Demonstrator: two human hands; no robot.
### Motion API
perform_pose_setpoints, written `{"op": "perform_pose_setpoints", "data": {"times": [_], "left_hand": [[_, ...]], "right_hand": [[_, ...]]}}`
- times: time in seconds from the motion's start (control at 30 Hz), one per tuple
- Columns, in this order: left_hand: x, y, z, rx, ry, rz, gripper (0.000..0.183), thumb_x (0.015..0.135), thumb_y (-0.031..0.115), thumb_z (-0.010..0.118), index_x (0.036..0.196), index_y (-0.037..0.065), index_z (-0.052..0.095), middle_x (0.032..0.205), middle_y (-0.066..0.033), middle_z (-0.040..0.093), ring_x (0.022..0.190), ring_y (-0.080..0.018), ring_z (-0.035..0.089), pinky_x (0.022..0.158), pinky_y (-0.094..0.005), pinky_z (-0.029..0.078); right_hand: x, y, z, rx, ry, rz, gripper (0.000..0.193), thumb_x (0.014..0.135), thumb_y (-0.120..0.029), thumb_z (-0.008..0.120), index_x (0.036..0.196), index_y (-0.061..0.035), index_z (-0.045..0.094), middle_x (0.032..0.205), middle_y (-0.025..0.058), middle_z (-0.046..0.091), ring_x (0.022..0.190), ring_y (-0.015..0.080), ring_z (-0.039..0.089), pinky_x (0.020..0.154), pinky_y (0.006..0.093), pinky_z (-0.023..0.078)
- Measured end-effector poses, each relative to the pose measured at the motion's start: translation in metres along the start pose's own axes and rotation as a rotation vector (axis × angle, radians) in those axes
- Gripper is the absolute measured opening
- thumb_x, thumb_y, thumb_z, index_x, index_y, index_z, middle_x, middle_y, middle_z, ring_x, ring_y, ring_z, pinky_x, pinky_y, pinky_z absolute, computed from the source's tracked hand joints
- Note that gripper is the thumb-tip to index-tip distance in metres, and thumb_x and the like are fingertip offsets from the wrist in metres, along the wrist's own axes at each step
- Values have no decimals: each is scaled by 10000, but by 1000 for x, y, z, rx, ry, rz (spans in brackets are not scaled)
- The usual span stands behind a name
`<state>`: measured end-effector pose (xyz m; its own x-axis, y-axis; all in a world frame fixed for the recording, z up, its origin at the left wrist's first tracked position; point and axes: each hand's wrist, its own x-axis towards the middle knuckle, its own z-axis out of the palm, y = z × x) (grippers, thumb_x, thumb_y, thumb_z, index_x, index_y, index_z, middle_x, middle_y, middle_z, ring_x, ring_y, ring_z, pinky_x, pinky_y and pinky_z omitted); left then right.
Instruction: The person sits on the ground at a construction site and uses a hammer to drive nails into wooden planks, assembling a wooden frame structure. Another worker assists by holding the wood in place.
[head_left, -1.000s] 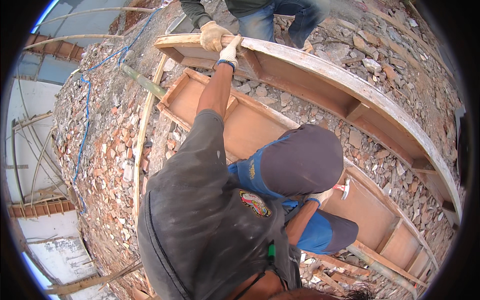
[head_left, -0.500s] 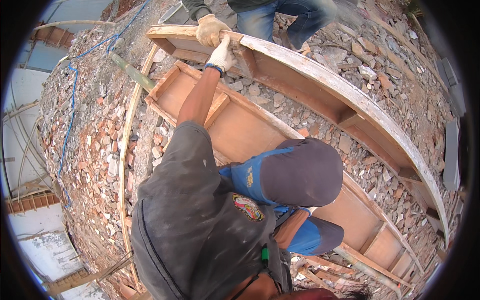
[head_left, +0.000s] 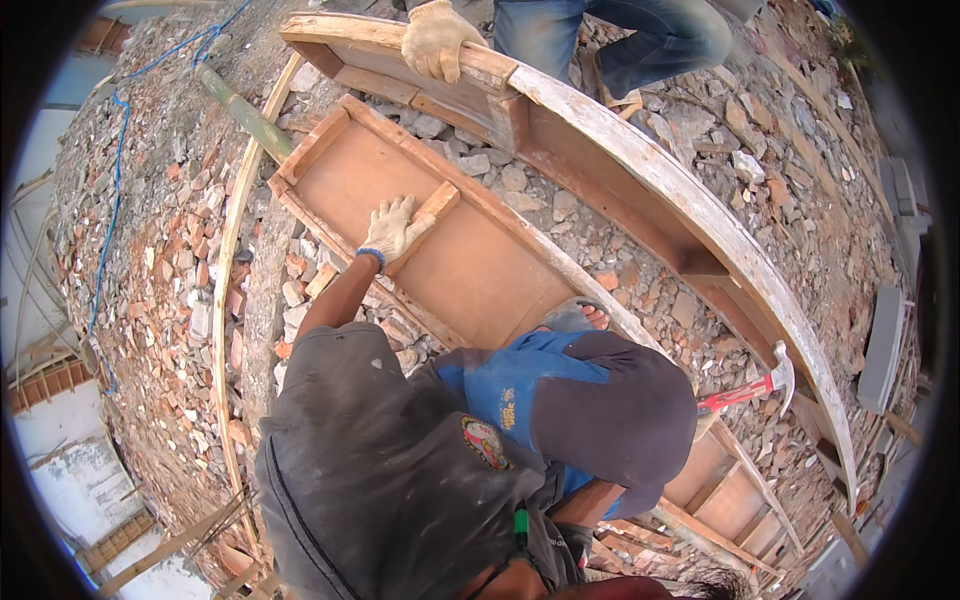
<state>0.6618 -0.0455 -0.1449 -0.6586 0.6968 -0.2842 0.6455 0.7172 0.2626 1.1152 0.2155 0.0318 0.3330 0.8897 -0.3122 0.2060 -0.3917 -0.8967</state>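
Note:
My left hand (head_left: 393, 232), in a cream knitted glove with a blue cuff, rests with its fingers spread on a cross-piece of a wooden formwork panel (head_left: 480, 265). The panel lies on rubble, with a smooth brown sheet between its timber ribs. My bent right knee hides my right hand; the forearm (head_left: 592, 502) runs behind the leg. From behind the knee sticks out a claw hammer (head_left: 765, 385) with a red handle, held up off the ground. Beyond the panel a second, curved formwork panel (head_left: 640, 155) stands on edge, a co-worker's gloved hand (head_left: 437, 42) gripping its rim.
The co-worker's jeans-clad legs (head_left: 640, 50) are behind the curved panel. Broken brick and stone (head_left: 170, 290) cover the ground. A bamboo pole (head_left: 240, 110), a thin bent wooden strip (head_left: 228, 310) and a blue rope (head_left: 118, 200) lie to the left. My sandalled foot (head_left: 585, 315) is on the near panel.
My left hand has let go of the curved panel's rim and come down onto the near panel. The hammer has come into view at the right. The co-worker's hand stays on the rim.

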Motion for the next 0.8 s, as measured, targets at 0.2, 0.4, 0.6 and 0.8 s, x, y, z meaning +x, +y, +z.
{"op": "perform_pose_setpoints", "data": {"times": [0.2, 0.4, 0.6, 0.8], "left_hand": [[-29, 17, -25, -6, 28, 55, 955, 810, 484, 821, 1534, -5, 436, 1555, -227, 489, 1499, -417, 378, 1261, -536, 265], [-14, 12, -13, -48, 7, 65, 808, 885, 377, 776, 1516, -6, 449, 1562, -213, 497, 1518, -376, 380, 1268, -533, 258], [-12, 21, -15, -6, -81, 15, 764, 947, 417, 706, 1519, -19, 447, 1599, -193, 478, 1537, -365, 366, 1276, -535, 234], [-13, 16, -13, -53, -69, 30, 740, 1002, 469, 617, 1518, -33, 446, 1602, -215, 469, 1542, -398, 347, 1268, -568, 220]], "right_hand": [[42, -82, 70, -348, -265, -598, 532, 963, -185, 763, 1420, 18, 582, 1024, 114, 680, 879, 183, 667, 775, 367, 543], [61, -110, 153, -747, -487, -955, 761, 981, -364, 737, 1591, -13, 449, 1438, 278, 632, 1257, 345, 690, 1026, 393, 518], [34, -106, 177, -909, -550, -590, 788, 1016, -368, 700, 1644, -35, 359, 1037, 221, 736, 832, 238, 672, 821, 331, 547], [37, -127, 183, -1002, -630, -373, 764, 1018, -360, 659, 1637, -24, 360, 984, 242, 718, 864, 284, 712, 823, 406, 550]]}}
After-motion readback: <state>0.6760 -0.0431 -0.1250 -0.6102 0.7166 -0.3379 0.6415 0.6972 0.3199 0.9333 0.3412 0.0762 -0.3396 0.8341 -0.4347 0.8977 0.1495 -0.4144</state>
